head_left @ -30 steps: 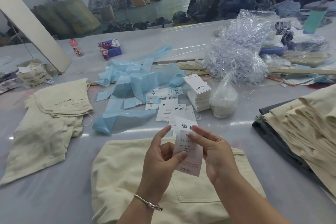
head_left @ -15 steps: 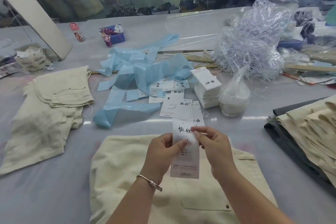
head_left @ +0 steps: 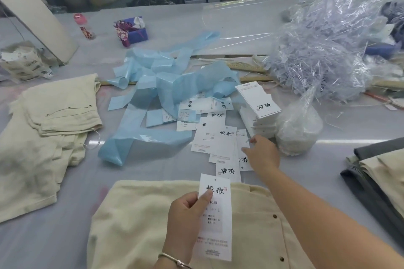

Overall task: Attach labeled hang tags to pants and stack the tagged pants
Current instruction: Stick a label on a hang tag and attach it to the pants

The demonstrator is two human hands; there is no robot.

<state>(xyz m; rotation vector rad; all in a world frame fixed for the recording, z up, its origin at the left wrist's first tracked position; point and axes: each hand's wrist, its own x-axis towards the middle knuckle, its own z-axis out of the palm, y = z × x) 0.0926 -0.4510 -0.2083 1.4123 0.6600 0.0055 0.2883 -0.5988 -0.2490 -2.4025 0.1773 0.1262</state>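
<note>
cream pants [head_left: 140, 225] are laid flat at the near edge of the table [head_left: 54, 247], waistband toward the far side, with dark rivets visible on the right part. a hang tag [head_left: 218, 225] is held upright over them by the left hand [head_left: 185, 220]: the thumb is pressed on the printed face near the top while the curled fingers are closed behind it, so the tag is pinched. a bracelet [head_left: 175, 261] is worn on that wrist.

the right hand [head_left: 262, 155] is stretched forward over the loose tags [head_left: 214, 140] scattered beyond the waistband. its fingers are extended toward the tags, with a thin pale strand seen at the fingertips; whether that strand is actually pinched cannot be told.

just beyond the right hand a tag stack [head_left: 258, 105] is seen, and touching its right side a small clear bag [head_left: 299, 131] filled with pale material. crumpled blue plastic strips [head_left: 164, 85] are spread left of the loose tags. a large clear bag [head_left: 328, 50] stuffed with thin plastic fasteners is set at the far right.

folded cream pants [head_left: 50, 120] are piled at the left, well apart from the pair being worked on. at the right edge a pile of cream and grey garments [head_left: 380, 172] is stacked.
</note>
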